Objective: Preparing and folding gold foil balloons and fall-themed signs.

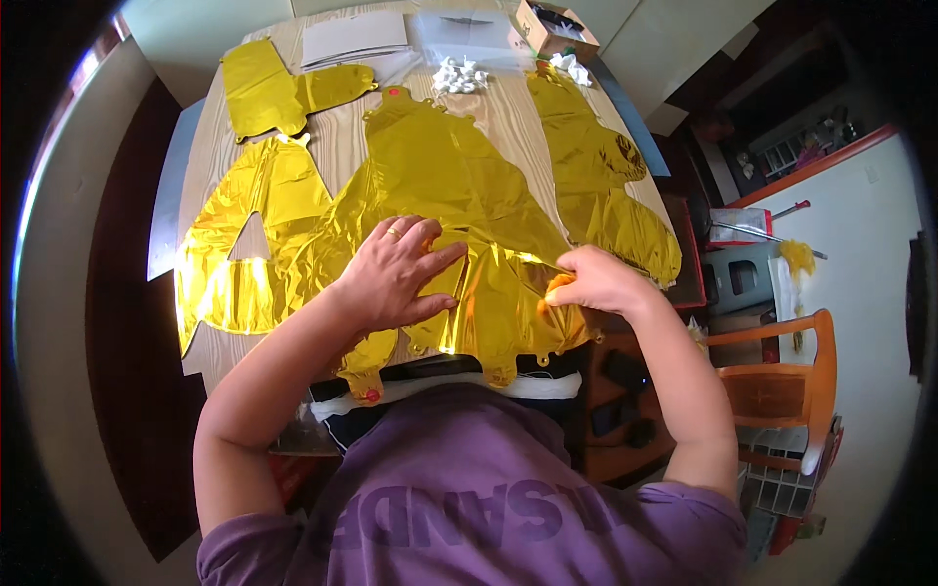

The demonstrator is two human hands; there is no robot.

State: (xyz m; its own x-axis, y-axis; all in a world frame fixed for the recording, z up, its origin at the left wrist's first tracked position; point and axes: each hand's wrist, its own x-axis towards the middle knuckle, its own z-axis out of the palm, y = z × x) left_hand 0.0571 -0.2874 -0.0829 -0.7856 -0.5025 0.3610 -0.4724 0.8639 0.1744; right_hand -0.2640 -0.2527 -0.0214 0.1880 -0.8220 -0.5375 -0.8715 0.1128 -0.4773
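Note:
A large flat gold foil balloon (440,146), uninflated, lies across the middle of the table and hangs toward its near edge. My left hand (396,273) rests on the crinkled foil with its fingers spread. At the right side, my right hand (608,281) pinches the balloon's edge between thumb and fingers, where the foil is slightly raised and creased. To the left lies another gold foil balloon (278,186), shaped like an A and partly overlapped by the middle one. Further gold foil balloons lie at the far left (264,93) and along the right (586,146).
On the wooden table (337,156), a stack of pale sheets (354,44), a clear plastic sheet (464,34), a heap of small white pieces (459,76) and a cardboard box (567,41) occupy the far side. White strands (542,387) hang at the near edge. A wooden chair (816,376) stands right.

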